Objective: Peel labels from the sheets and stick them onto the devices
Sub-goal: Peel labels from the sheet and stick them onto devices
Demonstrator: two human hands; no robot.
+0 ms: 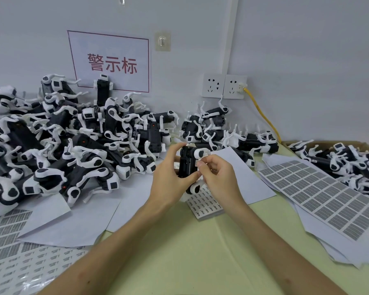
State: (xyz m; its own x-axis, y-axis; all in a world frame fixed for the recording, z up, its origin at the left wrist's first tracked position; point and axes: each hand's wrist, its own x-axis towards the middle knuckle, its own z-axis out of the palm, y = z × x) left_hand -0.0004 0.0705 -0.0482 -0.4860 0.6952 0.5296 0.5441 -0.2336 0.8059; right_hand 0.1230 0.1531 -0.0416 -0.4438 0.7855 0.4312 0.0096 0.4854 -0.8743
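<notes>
- The left hand (168,173) has its grip closed round one black-and-white device (188,165), holding it upright above the worktop (190,252), thumb on the near face and fingers curled over the top.
- The right hand (218,177) has a narrow grip: thumb and forefinger pinch what looks like a small label (201,161) right against the device's side (it is too small to say whether it is stuck down yet).
- So the step in hand seems to be placing one label on this one device.
- Directly under the hands lies a pad of small labels (207,204). To the right lies a sheet of grey labels (320,192) on loose white paper, and its rows look almost full.
- At the left edge, another grey sheet (6,231) and a sheet of small marks (19,271) lie partly under blank white paper (58,224).
- A big pile of devices (62,145) covers the left of the worktop, with a smaller heap (222,133) behind the hands by the wall and more in a cardboard box (349,165) at the right.
- Which heap is finished and which is waiting I cannot tell. Many devices show a dark square on a white end, but that may be part of the device.
- My judgement: the job is somewhere mid-batch, with plenty of labels unused and many devices about, so a good deal probably remains.
</notes>
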